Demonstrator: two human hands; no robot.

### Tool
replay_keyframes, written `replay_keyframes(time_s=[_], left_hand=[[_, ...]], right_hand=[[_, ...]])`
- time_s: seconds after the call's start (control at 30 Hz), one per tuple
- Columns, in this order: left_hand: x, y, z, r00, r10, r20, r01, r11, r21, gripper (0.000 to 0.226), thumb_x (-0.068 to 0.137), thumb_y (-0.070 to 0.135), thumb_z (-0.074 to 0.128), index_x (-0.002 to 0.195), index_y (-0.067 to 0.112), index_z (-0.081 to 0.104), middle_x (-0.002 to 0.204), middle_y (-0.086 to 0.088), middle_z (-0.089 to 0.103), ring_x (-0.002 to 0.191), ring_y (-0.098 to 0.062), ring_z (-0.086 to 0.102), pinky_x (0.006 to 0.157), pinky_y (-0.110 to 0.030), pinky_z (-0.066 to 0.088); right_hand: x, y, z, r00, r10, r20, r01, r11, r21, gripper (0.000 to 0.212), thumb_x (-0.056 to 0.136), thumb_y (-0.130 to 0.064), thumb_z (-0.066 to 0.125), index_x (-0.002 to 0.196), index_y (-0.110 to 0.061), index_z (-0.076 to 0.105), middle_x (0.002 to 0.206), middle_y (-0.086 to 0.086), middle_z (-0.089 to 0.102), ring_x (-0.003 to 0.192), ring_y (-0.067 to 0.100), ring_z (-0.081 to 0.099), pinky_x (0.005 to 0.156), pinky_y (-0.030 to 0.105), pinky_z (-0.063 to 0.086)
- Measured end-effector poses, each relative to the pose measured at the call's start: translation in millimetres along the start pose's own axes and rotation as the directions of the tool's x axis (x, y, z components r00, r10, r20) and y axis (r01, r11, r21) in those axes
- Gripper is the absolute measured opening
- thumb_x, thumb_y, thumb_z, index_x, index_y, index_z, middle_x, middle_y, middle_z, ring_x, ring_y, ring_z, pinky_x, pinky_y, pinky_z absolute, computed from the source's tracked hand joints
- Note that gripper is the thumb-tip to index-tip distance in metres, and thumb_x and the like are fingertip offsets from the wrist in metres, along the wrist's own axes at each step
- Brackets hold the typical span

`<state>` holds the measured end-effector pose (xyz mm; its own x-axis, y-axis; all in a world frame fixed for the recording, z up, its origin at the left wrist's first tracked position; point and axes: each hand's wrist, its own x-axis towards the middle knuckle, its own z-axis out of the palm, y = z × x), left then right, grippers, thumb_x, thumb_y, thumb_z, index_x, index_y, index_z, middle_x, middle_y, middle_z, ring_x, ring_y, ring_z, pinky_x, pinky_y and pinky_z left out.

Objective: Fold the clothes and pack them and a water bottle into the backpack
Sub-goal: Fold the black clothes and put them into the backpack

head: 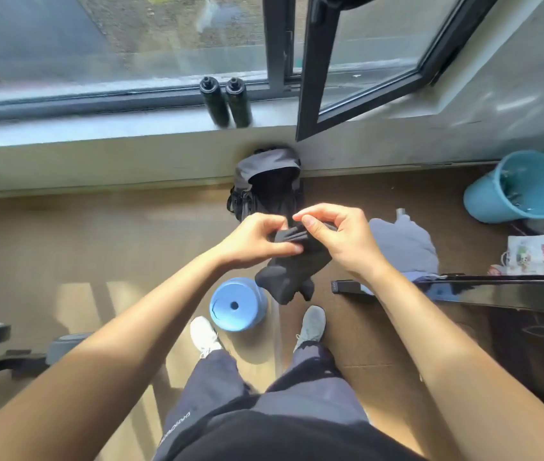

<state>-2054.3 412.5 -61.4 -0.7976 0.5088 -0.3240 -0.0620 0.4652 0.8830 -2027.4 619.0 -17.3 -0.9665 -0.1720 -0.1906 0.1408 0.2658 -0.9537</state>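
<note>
Head view: I see both hands raised in front of the body, pinching the top edge of a dark garment [290, 281] — left hand [257, 242] with fingers curled onto the cloth, right hand [338, 242] nipping it between thumb and forefinger. The garment hangs bunched below them, above a blue rolled mat [237, 307] on the floor. Beyond the hands, the black backpack [264, 164] stands open against the wall under the windowsill [97, 128] — two black water bottles [214, 103] stand there side by side. Grey clothing [403, 247] lies on the floor to the right, near a blue bucket [483, 201].
</note>
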Motion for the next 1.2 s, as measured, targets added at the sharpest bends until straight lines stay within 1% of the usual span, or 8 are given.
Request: replay_keyframes(time_s=[0.1, 0.23, 0.47, 0.57, 0.7, 0.93, 1.1, 1.2], left_hand=[[-26.7, -51.0, -33.8, 0.994, -0.033, 0.108, 0.021, 0.994, 0.112, 0.064, 0.075, 0.061, 0.076, 0.082, -0.001, 0.059, 0.07, -0.013, 0.052, 0.068, -0.013, 0.041, 0.064, -0.049, 0.042], [-65.2, -120.4, -74.9, 0.98, -0.084, 0.178, 0.041, 0.972, 0.23, 0.04, 0.078, 0.053, 0.074, 0.087, 0.014, 0.069, 0.073, -0.001, 0.065, 0.065, -0.015, 0.052, 0.067, -0.045, 0.05], [-129.4, -228.6, -167.0, 0.872, -0.467, 0.149, 0.341, 0.797, 0.499, 0.022, 0.094, 0.033, 0.07, 0.076, 0.024, 0.062, 0.073, -0.004, 0.059, 0.072, -0.025, 0.053, 0.064, -0.034, 0.04], [-140.4, -233.9, -200.5, 0.833, -0.553, -0.016, 0.544, 0.814, 0.204, 0.03, 0.103, 0.024, 0.055, 0.079, 0.011, 0.067, 0.077, -0.008, 0.063, 0.073, -0.025, 0.057, 0.066, -0.032, 0.041], [-134.9, -192.6, -222.3, 0.826, -0.553, -0.106, 0.502, 0.808, -0.307, 0.034, 0.105, 0.027, 0.052, 0.091, 0.003, 0.072, 0.091, -0.021, 0.074, 0.077, -0.026, 0.066, 0.072, -0.033, 0.05], [-120.9, -116.6, -248.0, 0.881, -0.417, -0.223, 0.311, 0.867, -0.39, 0.039, 0.104, 0.039, 0.058, 0.087, 0.008, 0.074, 0.093, -0.013, 0.075, 0.085, -0.022, 0.067, 0.079, -0.037, 0.05], [-126.2, -105.8, -294.6, 0.93, -0.19, -0.315, 0.225, 0.971, 0.076, 0.04, 0.094, 0.047, 0.07, 0.073, 0.014, 0.06, 0.066, 0.002, 0.058, 0.066, -0.017, 0.054, 0.06, -0.033, 0.04], [-138.5, -105.9, -319.3, 0.949, -0.203, -0.243, 0.308, 0.771, 0.557, 0.043, 0.075, 0.066, 0.079, 0.093, 0.029, 0.066, 0.091, 0.008, 0.065, 0.087, -0.017, 0.058, 0.074, -0.031, 0.043]], right_hand=[[9.5, -10.0, 43.0, 1.0, 0.009, -0.021, -0.01, 0.998, -0.07, 0.012, 0.096, -0.01, 0.068, 0.101, -0.011, 0.079, 0.094, -0.006, 0.076, 0.09, 0.0, 0.07, 0.084, 0.015, 0.052], [17.4, -34.8, 102.6, 0.997, 0.022, -0.072, -0.033, 0.985, -0.169, 0.012, 0.095, -0.014, 0.071, 0.103, -0.014, 0.079, 0.096, -0.011, 0.075, 0.094, 0.0, 0.069, 0.083, 0.01, 0.052], [40.7, -82.5, 160.5, 0.976, -0.049, -0.213, -0.021, 0.949, -0.314, 0.007, 0.093, -0.018, 0.073, 0.098, -0.02, 0.078, 0.09, -0.02, 0.071, 0.089, -0.005, 0.068, 0.082, 0.009, 0.051], [49.0, -84.2, 166.6, 0.97, -0.031, -0.241, -0.082, 0.893, -0.443, 0.002, 0.091, -0.028, 0.075, 0.093, -0.029, 0.076, 0.088, -0.022, 0.068, 0.091, 0.004, 0.066, 0.079, 0.016, 0.053], [56.9, -71.3, 179.2, 0.986, 0.039, -0.164, -0.121, 0.841, -0.528, 0.013, 0.088, -0.033, 0.078, 0.094, -0.022, 0.078, 0.091, -0.012, 0.071, 0.089, 0.008, 0.066, 0.081, 0.026, 0.053], [75.3, -41.6, 182.3, 0.976, 0.102, -0.191, -0.209, 0.685, -0.698, 0.016, 0.095, -0.024, 0.07, 0.109, -0.02, 0.075, 0.112, 0.005, 0.073, 0.107, 0.027, 0.066, 0.091, 0.034, 0.048], [83.7, -41.8, 171.3, 0.979, 0.148, -0.139, -0.199, 0.564, -0.801, 0.037, 0.091, -0.052, 0.068, 0.111, -0.022, 0.075, 0.108, 0.009, 0.074, 0.1, 0.031, 0.065, 0.078, 0.033, 0.044], [84.2, -44.3, 167.5, 0.977, 0.204, -0.063, -0.166, 0.546, -0.821, 0.048, 0.082, -0.061, 0.075, 0.108, -0.021, 0.077, 0.102, 0.007, 0.075, 0.084, 0.019, 0.057, 0.075, 0.029, 0.042]])
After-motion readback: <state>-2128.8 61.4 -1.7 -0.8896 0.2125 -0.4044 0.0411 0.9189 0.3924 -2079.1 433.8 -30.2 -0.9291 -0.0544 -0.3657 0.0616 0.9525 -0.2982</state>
